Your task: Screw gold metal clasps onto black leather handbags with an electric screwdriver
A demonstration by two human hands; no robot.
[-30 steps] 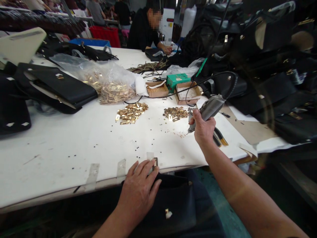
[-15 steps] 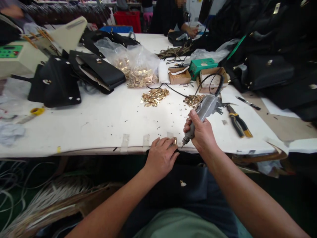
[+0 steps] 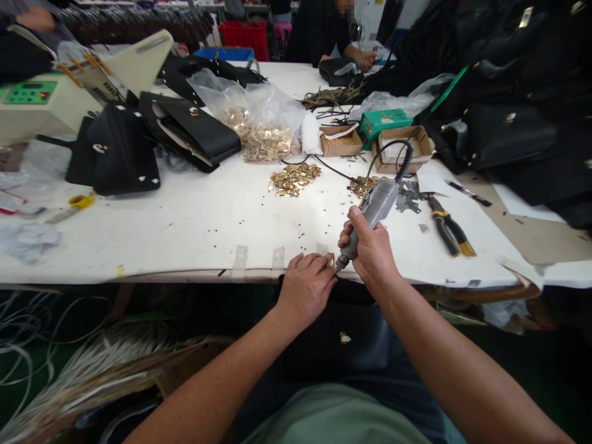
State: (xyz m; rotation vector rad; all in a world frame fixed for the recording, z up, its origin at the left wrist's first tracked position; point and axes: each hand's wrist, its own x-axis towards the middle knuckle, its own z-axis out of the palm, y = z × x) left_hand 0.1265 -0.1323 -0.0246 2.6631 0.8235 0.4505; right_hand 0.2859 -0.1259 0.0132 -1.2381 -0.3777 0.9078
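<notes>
In my right hand (image 3: 374, 246) is a grey corded electric screwdriver (image 3: 377, 203), tilted so its tip points down toward the table's near edge. The tip meets a small gold metal clasp (image 3: 330, 260), or is very close to it. My left hand (image 3: 308, 287) steadies that clasp with its fingertips, fingers bent and close together; what lies beneath them is mostly hidden. Below both hands a black leather bag (image 3: 335, 345) with a small metal fitting hangs over my lap. Piles of gold clasps (image 3: 295, 180) and gold pieces (image 3: 363, 186) lie further back.
Pliers (image 3: 448, 228) and a pen-like tool (image 3: 468, 192) lie to the right. Behind stand a green box (image 3: 383, 123), small cardboard boxes (image 3: 341, 143) and plastic bags of gold parts (image 3: 271, 139). Black bags (image 3: 189, 129) sit left; more are heaped right. Another person works across the table.
The electric screwdriver has moved slightly left and down, bringing its tip from beside the clasp to it. My left hand stays at the clasp. The whole view has shifted a little.
</notes>
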